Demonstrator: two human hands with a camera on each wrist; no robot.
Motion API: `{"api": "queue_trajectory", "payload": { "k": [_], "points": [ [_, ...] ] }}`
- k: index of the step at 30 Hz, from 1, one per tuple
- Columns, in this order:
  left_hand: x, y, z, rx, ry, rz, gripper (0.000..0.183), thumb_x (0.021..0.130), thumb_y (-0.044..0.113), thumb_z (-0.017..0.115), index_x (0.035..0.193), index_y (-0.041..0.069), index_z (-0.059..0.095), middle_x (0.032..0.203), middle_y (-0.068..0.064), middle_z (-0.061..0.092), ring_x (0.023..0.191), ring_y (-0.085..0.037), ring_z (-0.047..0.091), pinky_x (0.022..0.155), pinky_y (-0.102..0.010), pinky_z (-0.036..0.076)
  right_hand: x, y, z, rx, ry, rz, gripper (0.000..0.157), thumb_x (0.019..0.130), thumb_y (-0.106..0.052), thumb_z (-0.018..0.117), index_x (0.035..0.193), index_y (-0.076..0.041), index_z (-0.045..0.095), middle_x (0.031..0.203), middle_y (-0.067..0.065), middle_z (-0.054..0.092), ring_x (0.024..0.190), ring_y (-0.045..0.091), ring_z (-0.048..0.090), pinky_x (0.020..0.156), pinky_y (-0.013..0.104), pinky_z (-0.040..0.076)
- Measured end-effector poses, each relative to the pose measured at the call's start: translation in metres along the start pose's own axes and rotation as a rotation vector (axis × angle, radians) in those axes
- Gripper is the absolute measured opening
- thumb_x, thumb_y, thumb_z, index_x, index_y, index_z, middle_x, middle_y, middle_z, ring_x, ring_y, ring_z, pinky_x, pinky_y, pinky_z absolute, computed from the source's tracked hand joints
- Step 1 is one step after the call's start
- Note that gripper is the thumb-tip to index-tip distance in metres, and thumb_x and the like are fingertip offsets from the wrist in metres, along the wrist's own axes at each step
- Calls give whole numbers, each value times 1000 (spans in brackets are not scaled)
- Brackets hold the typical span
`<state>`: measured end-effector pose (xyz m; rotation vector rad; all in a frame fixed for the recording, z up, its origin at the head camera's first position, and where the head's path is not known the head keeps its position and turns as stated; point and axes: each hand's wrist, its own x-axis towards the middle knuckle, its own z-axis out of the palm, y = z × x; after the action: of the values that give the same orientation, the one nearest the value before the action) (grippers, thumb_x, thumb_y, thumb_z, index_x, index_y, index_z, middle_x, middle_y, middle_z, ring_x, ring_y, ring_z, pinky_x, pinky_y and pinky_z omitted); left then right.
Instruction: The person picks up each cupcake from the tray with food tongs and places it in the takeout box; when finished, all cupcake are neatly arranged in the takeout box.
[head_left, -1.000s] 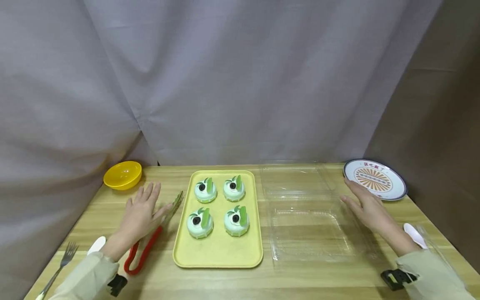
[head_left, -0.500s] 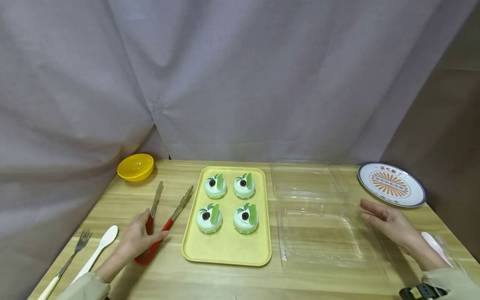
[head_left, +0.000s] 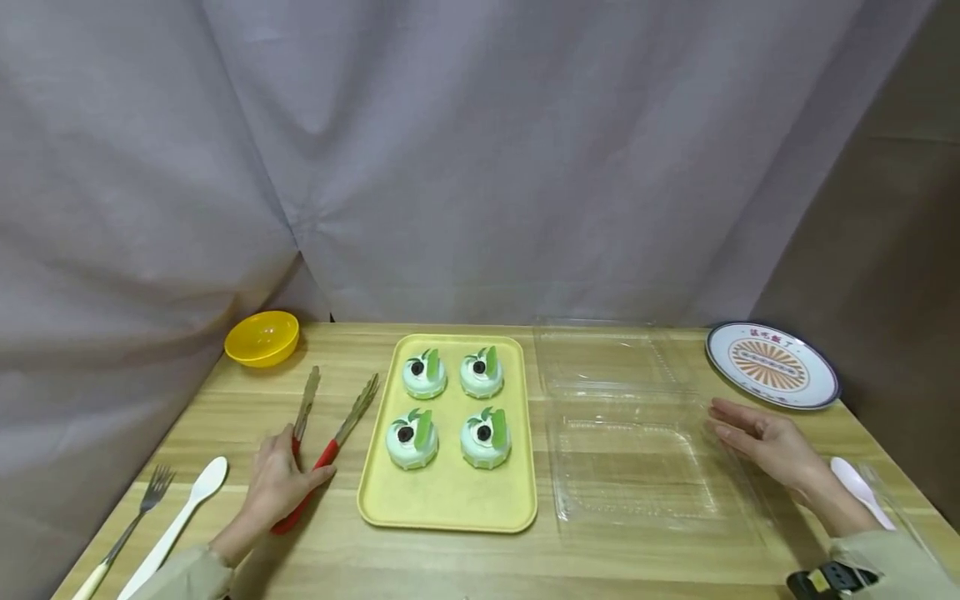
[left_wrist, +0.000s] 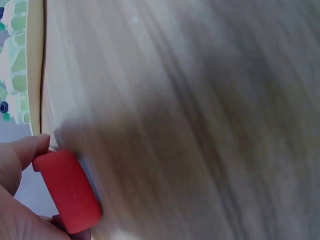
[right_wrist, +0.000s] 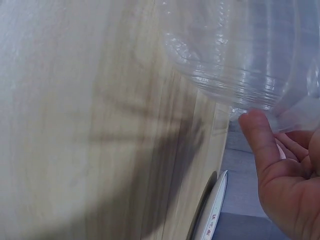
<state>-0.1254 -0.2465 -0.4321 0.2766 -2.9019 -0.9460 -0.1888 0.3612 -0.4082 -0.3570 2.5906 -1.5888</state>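
Observation:
My left hand [head_left: 277,482] grips the red-handled tongs [head_left: 328,454], whose arms are spread apart and point toward the back of the table. In the left wrist view, the thumb and fingers lie on either side of the red handle [left_wrist: 70,192]. At the right, my right hand [head_left: 782,450] pinches the right edge of a clear plastic container [head_left: 637,521], its lid folded back flat. The right wrist view has the thumb [right_wrist: 260,137] against the container's rim, with other fingers partly hidden behind. Between the hands, a yellow tray [head_left: 446,508] bears several pale green cakes [head_left: 411,442].
A yellow bowl [head_left: 262,340] stands at the back left. A fork [head_left: 142,508] and a white spoon [head_left: 180,521] lie left of my left hand. At the right are a patterned plate [head_left: 772,367] and another light spoon [head_left: 858,487]. A grey curtain [head_left: 480,167] hangs behind the table.
My left hand has come down from above the tongs and taken hold of them, and their arms now stand wider apart. My right hand has lowered to the container's right edge.

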Motion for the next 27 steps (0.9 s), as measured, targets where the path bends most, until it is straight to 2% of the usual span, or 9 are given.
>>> {"api": "queue_trajectory", "payload": {
  "k": [6,11,13,17,19,21,24,26,27],
  "points": [
    [1,-7,1,-34,87,9,80,76,18,79,135,-19,39,105,-31,53,98,-41,48,82,-50,44,3,0,3,36,-12,-1,59,98,-1,52,135,29,17,108,-42,54,94,-18,59,74,8,52],
    [0,-5,-16,-79,57,58,77,83,19,75,140,-16,37,116,-35,55,101,-39,56,86,-50,47,3,2,2,80,-16,-32,58,98,1,52,134,31,18,109,-40,56,95,-17,60,75,7,52],
    [0,-4,-25,-94,35,79,76,86,19,74,144,-12,36,125,-34,55,92,-33,59,80,-43,51,3,3,2,99,-17,-41,57,98,1,52,136,29,20,109,-39,57,96,-16,61,76,8,52],
    [2,-5,-45,-213,-22,177,70,88,15,72,147,-3,39,127,-32,57,67,-14,56,55,-27,47,3,5,1,126,-21,-45,55,97,1,53,141,22,26,109,-38,58,96,-15,61,76,8,52],
    [2,-6,-55,-264,-61,254,68,88,12,72,147,0,41,129,-31,57,64,-4,53,50,-21,45,3,6,1,132,-19,-39,54,97,1,53,143,16,30,109,-38,58,96,-15,62,76,8,52],
    [3,-8,-62,-286,-102,340,67,86,11,73,146,2,43,131,-31,56,74,0,56,55,-19,49,2,6,1,128,-17,-32,54,97,1,53,144,16,30,109,-38,58,96,-15,61,76,8,52],
    [7,-9,-70,-211,-108,493,64,82,12,78,140,4,52,134,-27,58,98,9,54,76,-10,47,1,6,1,118,-11,-21,53,98,0,53,145,13,31,109,-39,58,95,-15,61,76,8,52],
    [10,-10,-72,-180,-123,569,63,79,13,80,137,5,56,133,-23,61,107,12,52,83,-6,44,0,5,1,128,-10,-22,51,98,0,53,146,2,37,108,-38,59,95,-15,61,75,8,52],
    [11,-10,-72,-167,-135,598,62,78,13,81,135,6,57,132,-21,62,109,13,50,86,-5,42,0,5,2,131,-13,-26,51,98,0,53,146,1,37,108,-39,58,95,-16,61,75,8,52]
  ]
}}
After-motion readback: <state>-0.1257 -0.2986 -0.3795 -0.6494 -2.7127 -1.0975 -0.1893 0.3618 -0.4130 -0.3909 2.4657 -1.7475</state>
